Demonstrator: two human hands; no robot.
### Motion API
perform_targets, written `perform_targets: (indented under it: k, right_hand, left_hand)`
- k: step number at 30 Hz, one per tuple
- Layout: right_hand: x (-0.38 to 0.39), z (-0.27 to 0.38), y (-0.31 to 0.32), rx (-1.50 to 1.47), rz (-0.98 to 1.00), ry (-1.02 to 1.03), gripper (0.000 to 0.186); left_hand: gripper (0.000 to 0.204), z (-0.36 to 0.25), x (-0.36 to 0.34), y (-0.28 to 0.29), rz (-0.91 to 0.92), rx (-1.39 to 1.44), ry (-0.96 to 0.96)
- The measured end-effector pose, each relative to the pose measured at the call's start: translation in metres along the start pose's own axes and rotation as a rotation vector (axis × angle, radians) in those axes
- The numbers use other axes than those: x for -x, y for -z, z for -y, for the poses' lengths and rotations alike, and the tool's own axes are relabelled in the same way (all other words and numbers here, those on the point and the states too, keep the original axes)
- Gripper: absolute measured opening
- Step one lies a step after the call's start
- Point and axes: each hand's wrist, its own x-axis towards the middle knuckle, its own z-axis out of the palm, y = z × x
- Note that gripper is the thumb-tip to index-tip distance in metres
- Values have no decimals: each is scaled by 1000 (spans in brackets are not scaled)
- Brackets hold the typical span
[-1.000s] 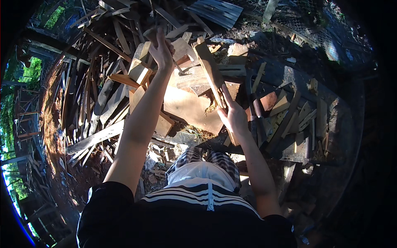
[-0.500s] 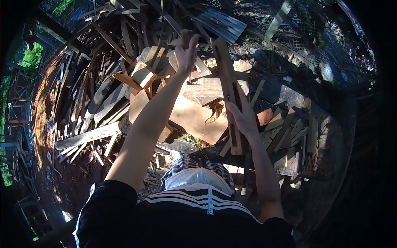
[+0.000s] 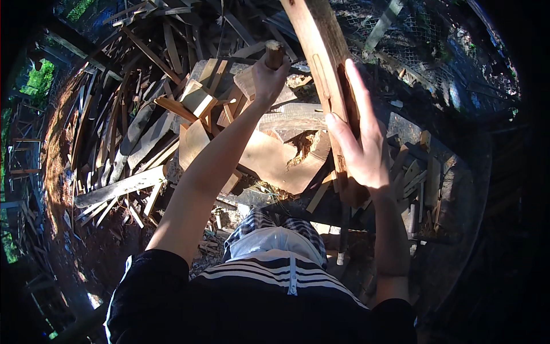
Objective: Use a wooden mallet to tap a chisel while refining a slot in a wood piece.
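Note:
In my left hand (image 3: 269, 80) is a thick wooden handle (image 3: 274, 54), gripped in a closed fist with its round end facing up. Whatever lies at the handle's lower end is hidden beneath the hand. My right hand (image 3: 365, 146) clasps a long squared wooden beam (image 3: 321, 57), thumb on one face and fingers stretched along its side. Narrow slots are cut into the beam, which stands tilted, its far end running out of the top of the view. Beneath both hands lies a broad pale wood block (image 3: 269, 160) with a ragged hollow (image 3: 303, 148) in it.
Loose planks and sticks (image 3: 137, 132) are heaped on the left. A small wood block (image 3: 197, 98) sits behind my left forearm. Short offcuts (image 3: 415, 178) lie right of the beam on a dark worktop (image 3: 452, 218). Wire mesh (image 3: 418, 34) is at the back.
The beam has come up, larger in view, with my right hand lifted along with it and turned flatter against its side. My left hand has shifted slightly right with the handle.

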Motion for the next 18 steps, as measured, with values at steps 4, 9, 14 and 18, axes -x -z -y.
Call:
perform_targets:
  k: [4, 9, 14, 18]
  right_hand:
    - [21, -26, -12, -18, 140, -226, 67]
    - [76, -70, -34, -100, 20, -443, 75]
    - [126, -137, -67, 163, 53, -437, 79]
    - [135, -156, -75, 264, 23, -325, 82]
  left_hand:
    - [20, 3, 3, 2, -105, 104, -114]
    - [21, 25, -9, 18, -229, 113, 67]
    - [22, 10, -3, 18, -322, 488, 175]
    - [21, -2, -1, 23, -395, 630, 334]
